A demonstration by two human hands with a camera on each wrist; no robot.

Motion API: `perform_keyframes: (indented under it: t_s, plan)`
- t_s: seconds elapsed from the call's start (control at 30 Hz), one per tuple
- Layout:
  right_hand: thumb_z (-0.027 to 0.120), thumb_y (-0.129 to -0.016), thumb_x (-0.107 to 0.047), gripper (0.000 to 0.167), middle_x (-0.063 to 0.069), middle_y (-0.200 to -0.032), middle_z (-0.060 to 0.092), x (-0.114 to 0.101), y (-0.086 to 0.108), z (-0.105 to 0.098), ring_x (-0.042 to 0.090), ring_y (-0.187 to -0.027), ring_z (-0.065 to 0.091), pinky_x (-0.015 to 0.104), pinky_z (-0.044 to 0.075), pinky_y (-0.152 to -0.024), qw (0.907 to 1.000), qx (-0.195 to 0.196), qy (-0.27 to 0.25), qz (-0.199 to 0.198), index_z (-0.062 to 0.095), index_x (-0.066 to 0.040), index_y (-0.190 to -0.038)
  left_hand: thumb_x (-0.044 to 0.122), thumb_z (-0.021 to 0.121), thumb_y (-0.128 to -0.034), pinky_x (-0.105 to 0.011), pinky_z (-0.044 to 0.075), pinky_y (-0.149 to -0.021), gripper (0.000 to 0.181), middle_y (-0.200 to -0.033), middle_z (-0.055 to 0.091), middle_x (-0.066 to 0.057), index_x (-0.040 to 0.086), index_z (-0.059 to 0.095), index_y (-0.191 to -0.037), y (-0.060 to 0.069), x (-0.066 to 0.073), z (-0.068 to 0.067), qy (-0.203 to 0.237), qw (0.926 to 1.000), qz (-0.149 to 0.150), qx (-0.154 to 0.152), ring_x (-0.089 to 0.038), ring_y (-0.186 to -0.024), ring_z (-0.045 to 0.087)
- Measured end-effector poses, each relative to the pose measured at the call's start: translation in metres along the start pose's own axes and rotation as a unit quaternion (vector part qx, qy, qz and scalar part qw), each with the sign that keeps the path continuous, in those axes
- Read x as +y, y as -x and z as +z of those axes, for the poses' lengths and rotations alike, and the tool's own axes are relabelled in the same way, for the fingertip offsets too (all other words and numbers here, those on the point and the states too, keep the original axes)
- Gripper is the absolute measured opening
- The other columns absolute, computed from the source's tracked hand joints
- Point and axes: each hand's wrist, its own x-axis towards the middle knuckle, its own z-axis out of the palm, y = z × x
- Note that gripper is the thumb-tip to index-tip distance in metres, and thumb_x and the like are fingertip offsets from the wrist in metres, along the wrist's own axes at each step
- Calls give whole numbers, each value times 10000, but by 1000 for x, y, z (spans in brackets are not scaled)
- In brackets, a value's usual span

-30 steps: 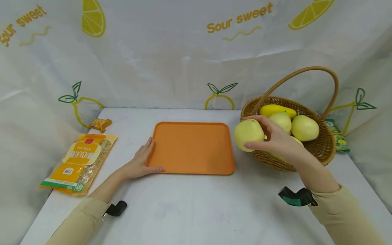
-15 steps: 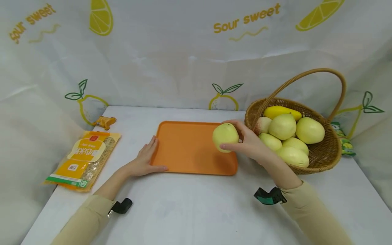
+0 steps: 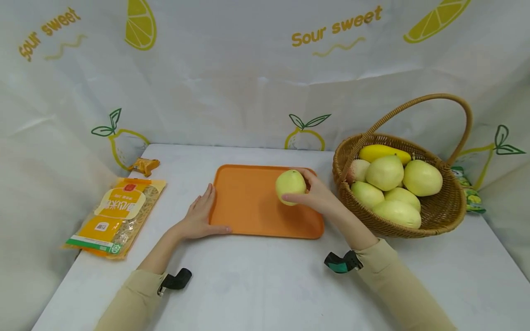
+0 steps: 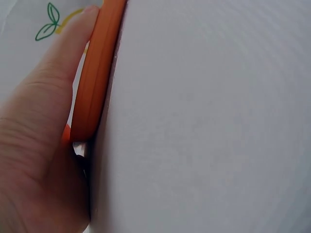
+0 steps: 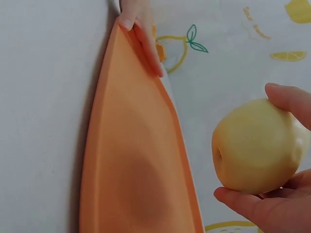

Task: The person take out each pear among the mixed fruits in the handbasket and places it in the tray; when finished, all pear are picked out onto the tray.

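My right hand (image 3: 316, 195) holds a pale yellow-green apple (image 3: 290, 186) over the right half of an orange tray (image 3: 248, 197). In the right wrist view the apple (image 5: 255, 148) sits between thumb and fingers, clear of the tray (image 5: 124, 126), and a shadow falls on the tray below. My left hand (image 3: 198, 216) rests at the tray's left end, fingers straight along the side and thumb at the near edge. The left wrist view has that thumb (image 4: 53, 73) against the tray's rim (image 4: 95, 82).
To the right stands a wicker basket (image 3: 451, 207) with a tall handle, holding several pale green fruits (image 3: 385, 172), a reddish one and a long yellow one (image 3: 385, 151). A yellow food packet (image 3: 118, 216) and small orange packet (image 3: 145, 166) lie left; a green packet (image 3: 472, 195) is behind the basket.
My right hand has carried the apple leftward from the basket's edge to above the tray. The left hand stays at the tray's left end. The head view has shifted slightly.
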Motion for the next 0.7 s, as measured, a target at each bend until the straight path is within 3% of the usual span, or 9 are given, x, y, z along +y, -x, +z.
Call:
perform_keyframes:
  t_s: [0.17,0.43,0.7]
  plan:
    - [834,-774,-315,857,89,-1372,469,9,-11,12,287,-1169,503,447,427,-973,9997,73,-178,180,371,-122,-1468,608,750,-753,-526,-30,-1161,1278,-1604,-118,-195,-49,-21,-1533,0,1,1,-48,9999,10,94,-323,-1480,-37]
    - [844,-762,-273,795,85,-1375,486,17,-26,32,288,-1179,497,466,444,-951,9991,325,87,-273,434,-105,-1423,608,757,-745,-522,-31,-1163,1279,-1609,-97,-188,-50,-3,-1534,1,3,2,-18,9999,-72,134,-329,-1481,-19]
    - [851,-750,-303,767,62,-1333,532,18,-40,51,274,-1089,542,437,482,-870,9980,470,199,-384,474,-170,-1404,609,757,-742,-512,-24,-1166,1278,-1611,-82,-188,-57,5,-1533,1,3,2,-68,9997,-68,205,-325,-1482,-10]
